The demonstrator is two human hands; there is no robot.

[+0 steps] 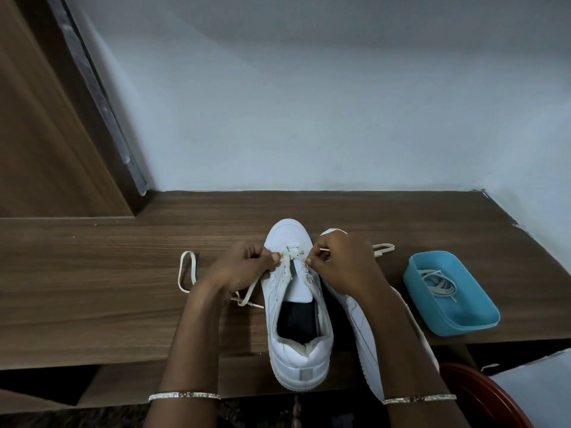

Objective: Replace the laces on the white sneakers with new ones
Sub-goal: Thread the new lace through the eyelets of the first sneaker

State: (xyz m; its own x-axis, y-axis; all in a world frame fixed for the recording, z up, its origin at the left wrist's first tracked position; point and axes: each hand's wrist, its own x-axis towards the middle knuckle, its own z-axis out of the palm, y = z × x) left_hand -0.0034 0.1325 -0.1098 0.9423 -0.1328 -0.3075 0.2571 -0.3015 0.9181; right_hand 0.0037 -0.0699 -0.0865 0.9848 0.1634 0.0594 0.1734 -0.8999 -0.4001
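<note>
Head view: left grip [244, 267] and right grip [336, 261] each pinching the lace [251, 291] at the toe-end eyelets of the white sneaker [293, 304], heel overhanging the counter's [123, 273] near edge; best drawn evenly, flat, untwisted

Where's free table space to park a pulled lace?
Free: table left of the lace loop; strip between upright sneaker toe and wall. Crowded: left hand, right hand, tipped sneaker, blue tray to the right.

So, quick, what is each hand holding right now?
Left hand: pinches the lace beside the white sneaker's eyelets.
Right hand: pinches a lace end at the opposite eyelets.
</note>
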